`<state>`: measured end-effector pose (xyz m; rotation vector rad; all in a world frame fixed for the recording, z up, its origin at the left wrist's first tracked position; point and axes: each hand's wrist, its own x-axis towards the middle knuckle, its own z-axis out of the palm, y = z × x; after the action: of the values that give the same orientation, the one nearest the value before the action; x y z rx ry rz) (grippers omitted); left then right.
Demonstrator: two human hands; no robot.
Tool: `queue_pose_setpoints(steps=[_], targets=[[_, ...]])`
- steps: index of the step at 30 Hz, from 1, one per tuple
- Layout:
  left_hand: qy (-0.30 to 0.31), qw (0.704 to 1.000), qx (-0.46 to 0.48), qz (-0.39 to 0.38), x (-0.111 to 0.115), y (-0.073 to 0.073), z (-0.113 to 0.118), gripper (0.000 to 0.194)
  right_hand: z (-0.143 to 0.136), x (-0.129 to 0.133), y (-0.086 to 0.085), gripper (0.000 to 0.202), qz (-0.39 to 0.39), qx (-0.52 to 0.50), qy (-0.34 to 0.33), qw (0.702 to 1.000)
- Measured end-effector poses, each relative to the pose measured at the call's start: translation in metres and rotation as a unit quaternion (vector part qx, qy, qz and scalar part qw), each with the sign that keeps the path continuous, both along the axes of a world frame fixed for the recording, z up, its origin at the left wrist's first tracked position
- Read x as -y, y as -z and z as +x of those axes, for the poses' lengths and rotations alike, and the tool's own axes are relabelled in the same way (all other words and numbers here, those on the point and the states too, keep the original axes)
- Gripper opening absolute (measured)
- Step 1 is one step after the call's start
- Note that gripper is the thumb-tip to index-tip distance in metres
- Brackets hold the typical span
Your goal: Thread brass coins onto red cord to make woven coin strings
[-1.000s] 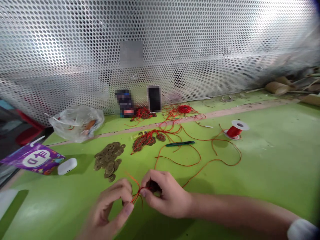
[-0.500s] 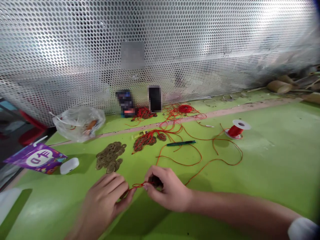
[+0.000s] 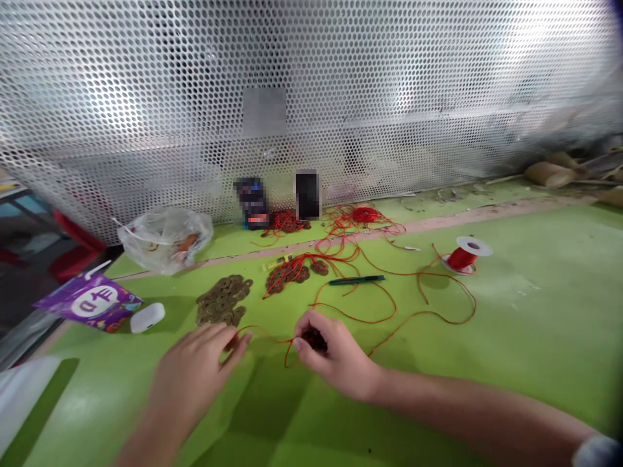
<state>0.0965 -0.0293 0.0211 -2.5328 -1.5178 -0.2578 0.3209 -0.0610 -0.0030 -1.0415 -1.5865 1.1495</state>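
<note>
In the middle foreground my right hand (image 3: 335, 357) pinches a thin red cord (image 3: 278, 340) between thumb and forefinger, with a short end hanging below the pinch. Something dark and brownish, probably coins, shows inside its curled fingers. To its left, my left hand (image 3: 199, 357) is curled around the cord's other stretch, which arcs loosely between the two hands. Its fingertips partly hide where the cord is held. Just beyond the left hand lies a pile of bronze coins with holes (image 3: 221, 299). Farther right are coins strung on red cord (image 3: 287, 275).
A dark green pen-like tool (image 3: 357, 280) and a red cord spool (image 3: 461, 256) lie right. Left are a white case (image 3: 147, 318), a purple drink pouch (image 3: 92, 299) and a plastic bag (image 3: 163, 240). Phones (image 3: 307, 194) lean against perforated metal (image 3: 389, 78) behind the green table (image 3: 511, 363).
My hands have moved apart, the left one going left. The small loop of cord between them has opened out into a longer, loose stretch. The view has shifted slightly.
</note>
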Motion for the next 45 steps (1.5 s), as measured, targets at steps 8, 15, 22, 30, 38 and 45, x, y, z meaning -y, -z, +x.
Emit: queue_pose_setpoints(steps=[8, 15, 22, 30, 38, 45], targets=[[0.162, 0.970, 0.162, 0.078, 0.027, -0.004, 0.025, 0.026, -0.007, 0.004, 0.008, 0.004, 0.019, 0.054, -0.030, 0.998], [0.211, 0.956, 0.202, 0.025, 0.031, -0.001, 0.032, 0.011, -0.009, 0.007, 0.013, 0.004, 0.026, 0.060, -0.040, 0.997], [0.185, 0.958, 0.217, 0.000, 0.031, 0.004, 0.030, 0.007, -0.009, 0.008, 0.012, 0.004, 0.022, 0.065, -0.039, 0.997], [0.161, 0.957, 0.235, -0.047, 0.032, 0.005, 0.032, 0.006, -0.008, 0.010, 0.011, 0.006, 0.027, 0.044, -0.046, 0.998], [0.179, 0.955, 0.230, -0.051, 0.032, 0.004, 0.031, 0.013, -0.007, 0.010, 0.013, 0.007, 0.037, 0.043, -0.065, 0.996], [0.187, 0.959, 0.214, -0.016, 0.034, -0.003, 0.034, 0.013, -0.008, 0.008, 0.010, 0.005, 0.053, 0.056, -0.047, 0.996]])
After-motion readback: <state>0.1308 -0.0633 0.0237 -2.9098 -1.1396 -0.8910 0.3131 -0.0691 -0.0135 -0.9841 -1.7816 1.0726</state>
